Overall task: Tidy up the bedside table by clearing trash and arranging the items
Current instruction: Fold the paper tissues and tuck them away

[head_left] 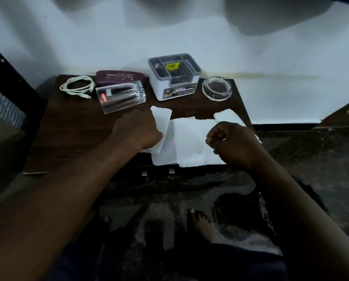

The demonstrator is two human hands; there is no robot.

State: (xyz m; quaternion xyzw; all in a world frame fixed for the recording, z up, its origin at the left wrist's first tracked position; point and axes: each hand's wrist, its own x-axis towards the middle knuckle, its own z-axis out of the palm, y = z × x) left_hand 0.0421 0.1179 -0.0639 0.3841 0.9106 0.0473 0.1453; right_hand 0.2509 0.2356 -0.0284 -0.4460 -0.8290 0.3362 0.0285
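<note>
On the counter [68,138], the left hand [137,128] grips the left edge of the tissue sheet [187,142]. The right hand [233,142] is curled over its right side; I cannot tell whether it holds the paper.

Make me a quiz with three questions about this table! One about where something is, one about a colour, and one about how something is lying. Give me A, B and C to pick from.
1. On which side of the box is the ashtray, as pictured?
A left
B right
C on top

2. What colour is the glasses case?
A green
B maroon
C yellow

3. How does the cable lie?
A coiled
B stretched straight
C inside the box

Answers:
1 B, the ashtray sits right of the box, apart from it.
2 B, its lid is dark maroon with pale lettering.
3 A, it lies in loose loops beside the case.
</note>
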